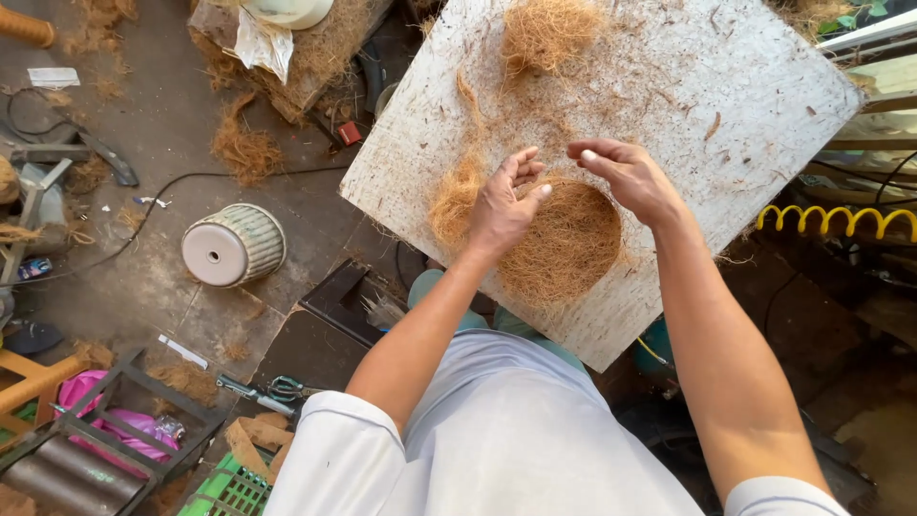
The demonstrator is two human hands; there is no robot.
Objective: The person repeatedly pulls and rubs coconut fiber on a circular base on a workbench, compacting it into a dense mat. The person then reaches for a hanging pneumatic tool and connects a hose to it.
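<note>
two bare hands work over a round pad of coconut fibre [564, 244] that lies on the near part of a worn white tabletop [764, 105], close to its near corner. the left hand [503, 201] rests on the pad's left edge with its fingers [525, 172] loosely curled and the thumb stretched onto the fibre; it seems to press or tuck rather than clamp, and nothing is lifted. the right hand [626, 177] hovers just above the pad's upper rim, fingers bent downward and pinched together, perhaps on a few strands, though that is too fine to tell.

judging by how things lie, the pad is already a fairly tidy disc, so the shaping looks well along. what remains loose is a smaller tuft [456, 201] touching the pad's left side beside the left hand, and a separate clump [549, 33] at the far edge of the tabletop, well apart from the pad. stray fibres are scattered over the board.

as for containers: a ribbed pale pot [234, 246] lies tipped on its side on the floor [162, 124] to the left, its flat bottom facing the camera, so its inside cannot be seen. a green crate [229, 489] shows at the bottom edge; its contents are not clear.
</note>
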